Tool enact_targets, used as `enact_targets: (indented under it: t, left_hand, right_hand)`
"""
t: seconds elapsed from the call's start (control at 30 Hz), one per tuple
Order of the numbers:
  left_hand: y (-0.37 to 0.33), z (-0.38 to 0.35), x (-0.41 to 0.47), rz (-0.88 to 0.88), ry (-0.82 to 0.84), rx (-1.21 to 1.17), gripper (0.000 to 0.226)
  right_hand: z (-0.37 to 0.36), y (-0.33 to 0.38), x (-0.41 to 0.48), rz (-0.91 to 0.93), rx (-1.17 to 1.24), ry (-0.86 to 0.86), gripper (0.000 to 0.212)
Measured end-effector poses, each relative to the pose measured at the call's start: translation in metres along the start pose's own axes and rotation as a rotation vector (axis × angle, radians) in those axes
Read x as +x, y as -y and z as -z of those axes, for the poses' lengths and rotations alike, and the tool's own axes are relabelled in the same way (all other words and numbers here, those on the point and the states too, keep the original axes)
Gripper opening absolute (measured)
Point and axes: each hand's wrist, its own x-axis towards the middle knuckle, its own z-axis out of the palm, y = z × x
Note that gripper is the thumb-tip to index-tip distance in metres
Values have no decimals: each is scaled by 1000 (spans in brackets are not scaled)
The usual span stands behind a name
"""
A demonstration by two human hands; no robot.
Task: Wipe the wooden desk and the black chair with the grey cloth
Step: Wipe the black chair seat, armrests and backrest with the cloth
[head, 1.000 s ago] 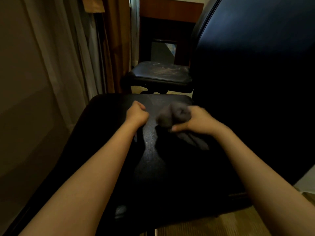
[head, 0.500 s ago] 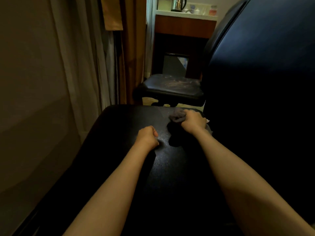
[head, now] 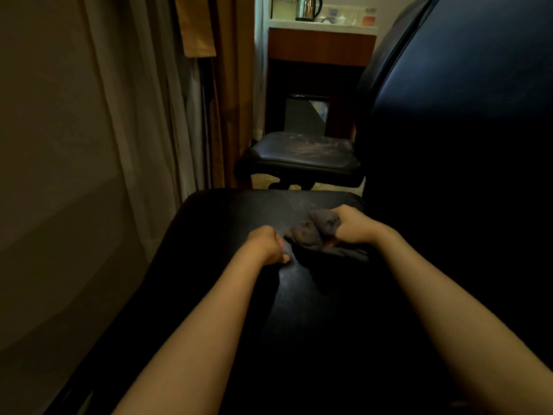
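Centre frame: right hand (head: pixel 350 226) clenched round bunched grey cloth (head: pixel 314 232) on black chair seat (head: pixel 227 223); left hand (head: pixel 266 245) fisted, contents unclear. Risk: the wad might skip dusty patches.

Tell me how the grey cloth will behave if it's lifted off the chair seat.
Likely floppy: the grey cloth bunches into folds in the grip of the right hand, with a loose tail lying flat on the black chair seat. Probably light, since one hand wads it. It should hang limp rather than keep its shape.
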Motion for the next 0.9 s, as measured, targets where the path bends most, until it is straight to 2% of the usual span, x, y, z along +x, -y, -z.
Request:
enact_targets:
  t: [0.13,0.2,0.23,0.3,0.4,0.47,0.57,0.67,0.7,0.77,0.9]
  left_hand:
    - [6,-4,6,2,9,12,31]
    - [5,-4,9,-14,7,8,13]
    - [5,-4,8,-25,-9,-2,11]
    - [4,-2,4,-46,5,6,29]
    - [8,7,0,-56,44,-29,10]
    - [14,13,5,-50,-1,-143,26]
    - [25,26,6,-55,-117,-234,17]
    - [33,41,0,-136,-117,-123,60]
    - [35,46,-4,-165,-91,-90,65]
    - [39,52,-10,-174,-67,-14,64]
    - [59,63,-16,-16,-86,11,54]
  right_hand:
    - [-17,19,28,-144,-196,-253,26]
    - [-25,30,35,-203,-342,-328,33]
    - [-28,35,36,-218,-394,-334,34]
    - [-27,43,27,-227,-415,-332,34]
    - [-19,48,3,-209,-287,-310,31]
    - [-20,48,-12,-172,-242,-222,26]
    - [-29,44,-24,-125,-309,-220,26]
    - [-34,46,-21,-196,-274,-270,34]
    - [-34,47,-19,-210,-259,-273,35]
    - [-34,50,-15,-211,-271,-271,36]
    - [-30,58,-27,-169,-269,-304,34]
